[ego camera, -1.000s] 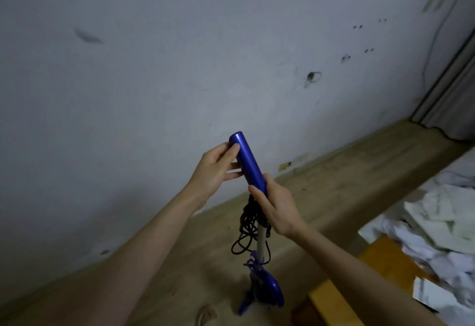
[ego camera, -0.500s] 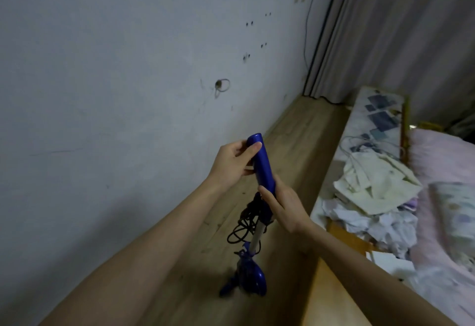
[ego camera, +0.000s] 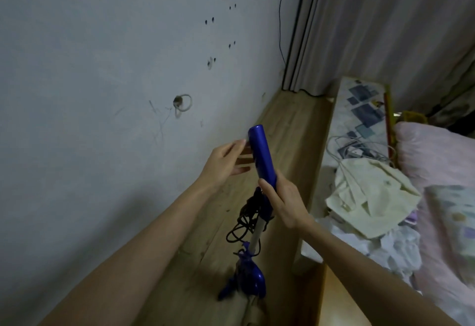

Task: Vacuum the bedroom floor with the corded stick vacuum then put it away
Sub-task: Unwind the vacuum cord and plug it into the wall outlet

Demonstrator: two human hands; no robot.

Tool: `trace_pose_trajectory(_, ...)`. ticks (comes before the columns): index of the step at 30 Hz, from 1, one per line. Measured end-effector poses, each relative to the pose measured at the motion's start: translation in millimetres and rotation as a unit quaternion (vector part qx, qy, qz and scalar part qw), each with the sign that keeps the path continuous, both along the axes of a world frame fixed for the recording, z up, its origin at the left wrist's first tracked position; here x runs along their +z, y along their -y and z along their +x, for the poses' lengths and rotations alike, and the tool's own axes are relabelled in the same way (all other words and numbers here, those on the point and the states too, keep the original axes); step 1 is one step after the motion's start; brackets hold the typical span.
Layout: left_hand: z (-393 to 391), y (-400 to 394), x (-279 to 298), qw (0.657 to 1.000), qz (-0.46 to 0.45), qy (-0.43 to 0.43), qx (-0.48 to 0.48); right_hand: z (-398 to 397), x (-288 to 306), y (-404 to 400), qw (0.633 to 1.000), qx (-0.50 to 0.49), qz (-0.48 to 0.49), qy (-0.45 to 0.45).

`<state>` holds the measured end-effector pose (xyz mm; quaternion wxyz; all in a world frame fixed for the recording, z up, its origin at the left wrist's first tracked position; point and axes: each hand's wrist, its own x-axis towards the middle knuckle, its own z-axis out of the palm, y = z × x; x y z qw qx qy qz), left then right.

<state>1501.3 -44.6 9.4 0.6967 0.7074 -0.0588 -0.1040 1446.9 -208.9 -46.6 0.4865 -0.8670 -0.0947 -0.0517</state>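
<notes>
Vacuum [ego camera: 262, 156] stands between wall [ego camera: 90, 68] (left) and bed [ego camera: 437, 161] (right).

Home bedroom. Bed with pink bedding [ego camera: 421, 151] at right edge, patterned pillow [ego camera: 460, 223] on it. Low wooden ledge [ego camera: 331, 297] alongside the bed, piled with cream fabric [ego camera: 370, 197], crumpled white stuff and charger cables [ego camera: 357, 148]. Light wood-plank floor [ego camera: 290, 117] in a narrow strip between ledge and scuffed white wall [ego camera: 102, 68] with drill holes. Grey floor-length curtains [ego camera: 385, 22] at far end. Lived-in, cluttered, domestic.
</notes>
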Motion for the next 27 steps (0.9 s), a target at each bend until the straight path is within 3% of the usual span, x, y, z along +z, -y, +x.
trace_pose_trajectory(3, 32.3, 21.5, -41.5, 0.997, 0.042, -0.069, -0.014, 43.9, 3.6, 26.5, 0.999, -0.028, 0.016, -0.012)
trace_pose_trajectory(5, 51.3, 35.6, -72.7, 0.979, 0.158, -0.046, -0.117, 71.1, 5.2, 41.5, 0.999, -0.025, 0.018, -0.022)
trace_pose_trajectory(7, 70.3, 51.5, -90.3, 0.952, 0.221, -0.029, -0.212, 99.9, 4.8, 52.6, 0.999, -0.018, 0.012, -0.024)
trace_pose_trajectory(14, 152.0, 95.1, -111.8, 0.944, 0.29, -0.025, -0.154, 182.6, 7.7, 94.3, 0.998, -0.023, 0.027, -0.048)
trace_pose_trajectory(18, 204.1, 113.1, -109.1, 0.934, 0.298, -0.003, -0.196, 228.5, 9.4, 114.8, 0.998, -0.028, 0.03, -0.04)
trace_pose_trajectory(27, 315.7, 146.7, -94.1, 0.94, 0.176, -0.029, -0.292, 314.6, 10.3, 163.6, 0.996, -0.05, -0.02, -0.078)
